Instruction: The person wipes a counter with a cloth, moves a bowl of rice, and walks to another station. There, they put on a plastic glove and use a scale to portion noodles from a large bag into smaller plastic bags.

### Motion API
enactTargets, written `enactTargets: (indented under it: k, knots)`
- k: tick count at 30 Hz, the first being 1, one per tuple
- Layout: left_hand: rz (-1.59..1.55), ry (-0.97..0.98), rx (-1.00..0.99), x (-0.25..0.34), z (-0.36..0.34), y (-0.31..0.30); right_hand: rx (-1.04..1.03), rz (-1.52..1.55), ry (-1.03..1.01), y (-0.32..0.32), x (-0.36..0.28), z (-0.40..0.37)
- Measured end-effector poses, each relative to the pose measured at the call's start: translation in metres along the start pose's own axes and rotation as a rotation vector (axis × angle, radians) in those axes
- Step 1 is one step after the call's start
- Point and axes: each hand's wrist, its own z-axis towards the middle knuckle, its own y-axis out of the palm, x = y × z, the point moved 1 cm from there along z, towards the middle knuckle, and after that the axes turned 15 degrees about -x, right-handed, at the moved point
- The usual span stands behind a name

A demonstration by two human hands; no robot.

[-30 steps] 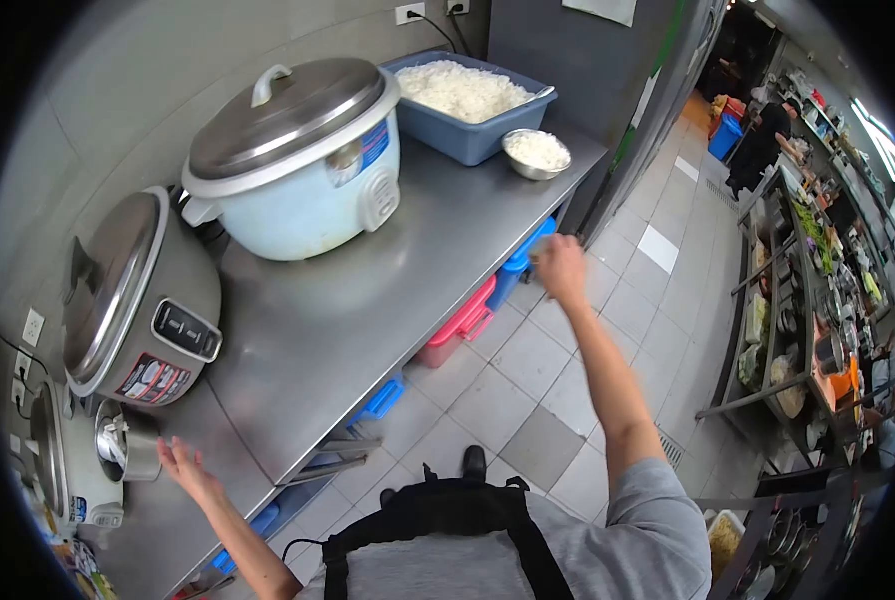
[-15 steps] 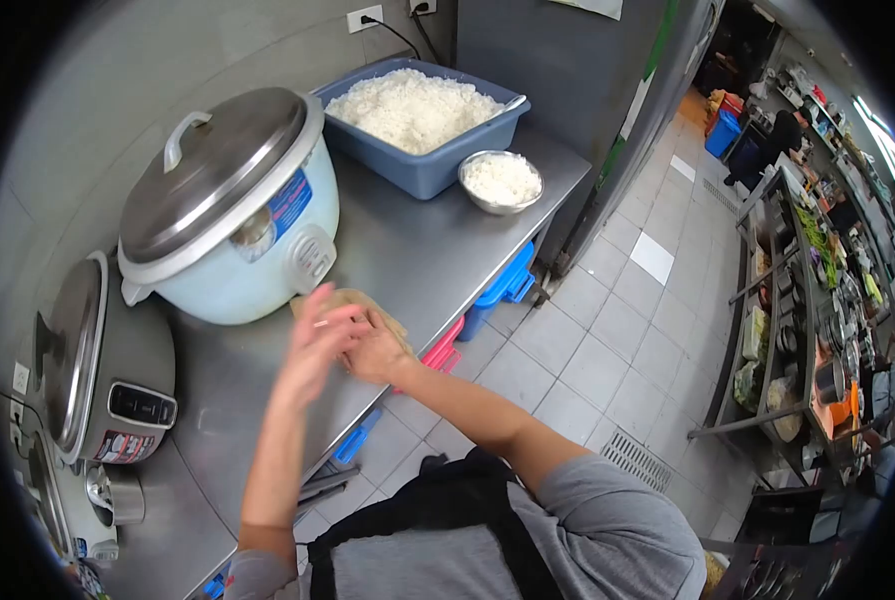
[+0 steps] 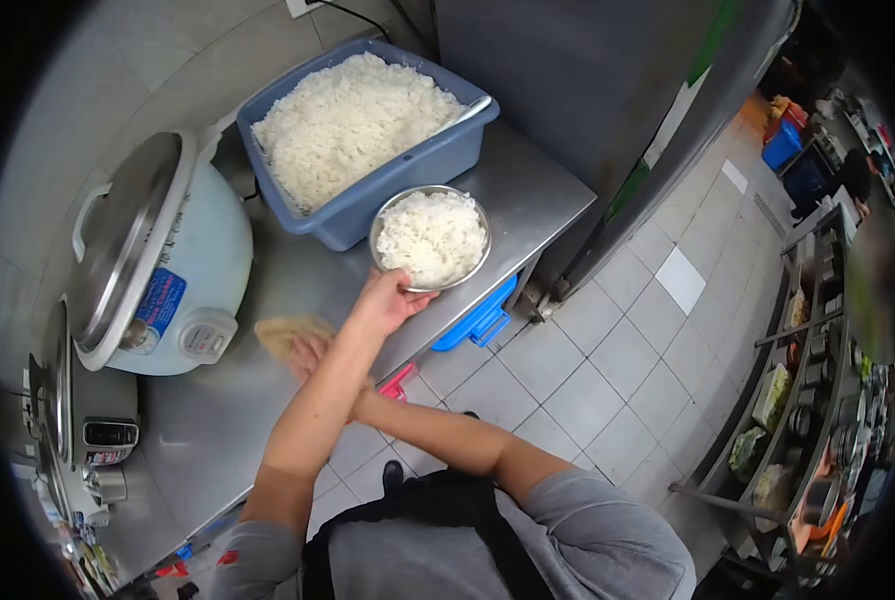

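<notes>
Two arms (image 3: 317,420) cross over the steel table (image 3: 197,425) on my feed, the left hand (image 3: 397,302) gripping a bowl of rice (image 3: 378,255) beside the blue tub (image 3: 407,182), the right hand (image 3: 312,357) blurred at a tan cloth (image 3: 281,335), its grip unclear to me. Pale floor tiles (image 3: 589,400) run rightward to a loaded rack (image 3: 727,502).

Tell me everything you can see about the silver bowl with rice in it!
The silver bowl is round, with a thin, shiny rim, and looks like metal. It's heaped with white rice, which hides most of its inside. It sits about upright, over the steel counter and close beside the big blue-gray tub. The person's left hand holds its near edge. I can't tell whether its bottom is resting or lifted a little.
</notes>
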Motion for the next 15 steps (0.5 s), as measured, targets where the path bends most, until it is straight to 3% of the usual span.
enactTargets:
  k: [1, 2, 3, 4, 7, 8, 9, 10, 11, 12, 13, 15]
  knots:
    - [-0.008, 0.006, 0.024, 0.001, -0.003, 0.003, -0.088, 0.075, 0.055, -0.002, 0.022, -0.005]
    - [-0.014, 0.014, 0.047, -0.001, -0.014, 0.007, -0.023, 0.223, 0.093, -0.006, 0.050, -0.013]
    - [-0.019, 0.022, 0.072, -0.001, -0.030, 0.014, 0.052, 0.373, 0.121, -0.016, 0.077, -0.021]
    - [-0.035, 0.024, 0.096, 0.000, -0.050, 0.025, 0.282, 0.600, 0.140, -0.040, 0.118, -0.041]
    - [-0.106, 0.082, 0.192, 0.008, -0.114, 0.051, 0.273, -0.460, 0.486, -0.074, 0.276, -0.081]
    - [-0.075, 0.099, 0.174, 0.010, -0.135, 0.043, 0.193, -0.514, 0.572, -0.104, 0.312, -0.101]
    - [-0.040, 0.120, 0.151, 0.013, -0.156, 0.036, -0.209, -0.393, 0.828, -0.115, 0.370, -0.117]
    - [-0.037, 0.176, 0.212, 0.012, -0.176, 0.032, -0.007, -0.260, 0.975, -0.135, 0.407, -0.141]
    - [-0.035, 0.239, 0.268, 0.013, -0.192, 0.028, -0.190, -0.223, 1.166, -0.172, 0.424, -0.154]
    - [-0.027, 0.248, 0.266, 0.015, -0.203, 0.024, -0.337, -0.279, 1.069, -0.186, 0.454, -0.169]
    - [-0.021, 0.254, 0.267, 0.017, -0.215, 0.019, -0.332, -0.316, 1.007, -0.199, 0.452, -0.158]
    - [-0.015, 0.287, 0.371, 0.009, -0.232, 0.003, -0.165, -0.239, 0.928, -0.225, 0.418, -0.116]
